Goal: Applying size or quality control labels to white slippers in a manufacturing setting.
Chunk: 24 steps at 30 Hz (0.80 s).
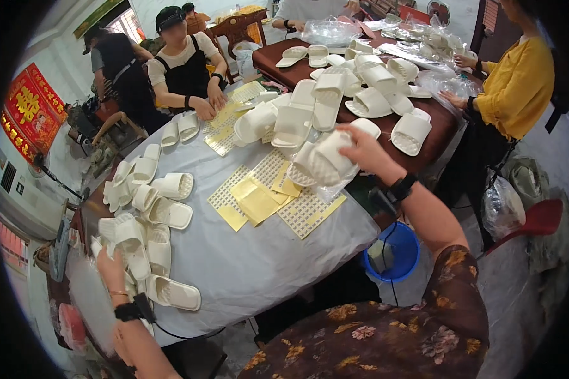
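Note:
My right hand (365, 151) reaches across the table with its fingers closed on a white slipper (332, 149) with a quilted strap. Another white slipper (302, 163) lies against it, above yellow-backed sticker sheets (257, 197). At the left edge of the table my left hand (110, 270) grips the edge of a white slipper (97, 246); its fingertips are partly hidden. Beside that hand lies a loose pile of similar slippers (131, 239), some overlapping. A larger heap of slippers (376, 77) spreads over the far right part of the table.
Grey-white sheeting covers the near table (234, 271); a brown-topped table (272, 60) adjoins it. Across from me a person (186, 69) handles sticker sheets. Someone in yellow (518, 82) stands at right by clear plastic bags (446, 85). A blue bucket (406, 256) stands below the table edge.

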Available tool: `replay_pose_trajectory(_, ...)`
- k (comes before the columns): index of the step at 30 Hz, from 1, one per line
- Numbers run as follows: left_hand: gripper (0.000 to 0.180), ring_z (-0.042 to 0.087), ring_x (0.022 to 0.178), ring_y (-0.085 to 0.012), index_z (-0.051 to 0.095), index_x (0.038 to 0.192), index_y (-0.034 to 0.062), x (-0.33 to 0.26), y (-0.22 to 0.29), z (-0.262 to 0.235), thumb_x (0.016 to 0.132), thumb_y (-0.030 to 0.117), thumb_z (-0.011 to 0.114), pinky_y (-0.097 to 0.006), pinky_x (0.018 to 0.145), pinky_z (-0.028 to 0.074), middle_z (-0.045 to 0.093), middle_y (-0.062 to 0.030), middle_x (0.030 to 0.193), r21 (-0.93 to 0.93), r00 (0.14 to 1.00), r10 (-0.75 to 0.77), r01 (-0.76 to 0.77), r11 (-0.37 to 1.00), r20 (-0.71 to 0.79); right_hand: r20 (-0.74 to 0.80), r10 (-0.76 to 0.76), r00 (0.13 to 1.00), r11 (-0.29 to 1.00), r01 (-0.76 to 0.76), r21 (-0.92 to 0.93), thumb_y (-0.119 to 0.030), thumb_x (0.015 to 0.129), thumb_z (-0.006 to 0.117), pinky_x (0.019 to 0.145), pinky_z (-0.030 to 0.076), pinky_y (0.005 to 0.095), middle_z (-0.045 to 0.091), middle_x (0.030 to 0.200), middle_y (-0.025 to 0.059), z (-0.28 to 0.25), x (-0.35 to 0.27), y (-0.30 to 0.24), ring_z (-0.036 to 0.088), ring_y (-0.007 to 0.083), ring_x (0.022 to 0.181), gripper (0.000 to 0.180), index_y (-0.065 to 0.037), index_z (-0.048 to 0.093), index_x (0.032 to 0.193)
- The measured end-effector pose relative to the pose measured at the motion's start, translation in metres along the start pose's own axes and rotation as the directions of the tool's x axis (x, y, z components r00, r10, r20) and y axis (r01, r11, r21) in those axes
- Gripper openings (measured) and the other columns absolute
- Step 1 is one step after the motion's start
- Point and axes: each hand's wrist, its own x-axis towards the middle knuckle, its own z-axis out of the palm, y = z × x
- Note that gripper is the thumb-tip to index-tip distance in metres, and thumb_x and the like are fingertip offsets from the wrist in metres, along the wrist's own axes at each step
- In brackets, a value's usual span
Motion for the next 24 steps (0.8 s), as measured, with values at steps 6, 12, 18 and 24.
replay_pose_trajectory(6,0.056,0.051,0.124,-0.0358,0.053,0.131,-0.0033,-0.116,0.139,0.012,0.083,0.017,0.073,-0.041,0.108,0.037,0.055,-0.0225,0.133,-0.576,0.967,0.218,-0.102,0.811,0.136,0.125,-0.071,0.99,0.906,0.011,0.422,-0.014,0.095,0.059,0.055,0.034,0.0183,0.062,0.09,-0.005,-0.001,-0.009,-0.105,0.047,-0.0007,0.067,0.032,-0.005,0.063,0.125)
replay_pose_trajectory(12,0.101,0.039,0.14,-0.0287,0.026,0.155,0.0095,-0.195,0.26,0.005,0.074,0.024,0.085,-0.041,0.108,0.038,0.04,-0.018,0.151,-0.839,0.792,0.43,0.182,0.512,0.434,0.306,-0.326,0.895,0.582,-0.065,0.811,0.0,0.093,0.05,0.109,0.041,0.0417,0.051,0.139,0.0186,0.044,-0.07,-0.183,0.052,0.0285,0.129,0.055,0.007,0.036,0.146)
replay_pose_trajectory(18,0.097,0.044,0.136,-0.0306,0.022,0.153,0.002,-0.224,0.288,0.016,0.079,0.02,0.082,-0.038,0.106,0.042,0.043,-0.0249,0.146,-0.924,0.908,0.185,0.355,0.139,0.377,0.523,-0.398,0.753,0.445,-0.34,0.828,0.0,0.093,0.057,0.105,0.04,0.035,0.049,0.138,0.0127,0.103,-0.114,-0.197,0.051,0.0202,0.124,0.065,0.003,0.029,0.151)
replay_pose_trajectory(24,0.046,0.06,0.101,-0.0163,0.045,0.129,-0.0017,-0.24,0.253,0.046,0.086,-0.001,0.062,-0.029,0.085,0.051,0.06,-0.0126,0.116,-0.838,0.812,-0.235,0.545,-0.021,0.534,0.646,-0.2,0.737,0.369,-0.554,0.746,0.001,0.091,0.058,0.101,0.043,0.0326,0.052,0.132,0.0168,0.158,-0.105,-0.132,0.054,0.0203,0.117,0.071,0.002,0.023,0.153)
